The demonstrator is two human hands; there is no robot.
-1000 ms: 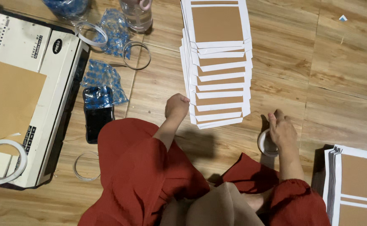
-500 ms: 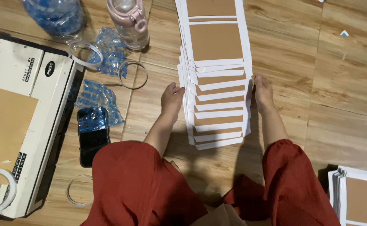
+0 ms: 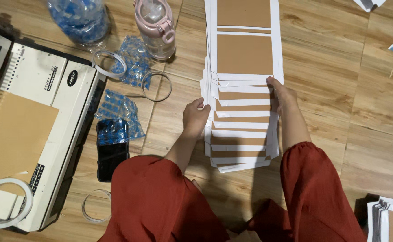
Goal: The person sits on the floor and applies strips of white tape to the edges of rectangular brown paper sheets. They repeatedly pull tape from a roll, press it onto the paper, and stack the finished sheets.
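Note:
A long overlapping row of white-edged brown card sheets (image 3: pixel 243 58) lies on the wooden floor ahead of me. My left hand (image 3: pixel 195 117) grips the row's left edge about halfway down. On the opposite edge, my right hand (image 3: pixel 282 95) holds the sheets at the same height. Both arms come out of red sleeves at the bottom of the view.
A white binding machine (image 3: pixel 39 130) with a brown card on it stands at left. A black phone (image 3: pixel 111 150), blue plastic packets (image 3: pixel 120 110), clear tape rings (image 3: pixel 156 86), a pink bottle (image 3: pixel 155 28) and a large water bottle (image 3: pixel 80 20) lie nearby. Another sheet stack (image 3: pixel 391 219) sits bottom right.
My right hand left the spot low on the right and came to the row's right edge. Both hands then slid further up the row, and the view moved closer.

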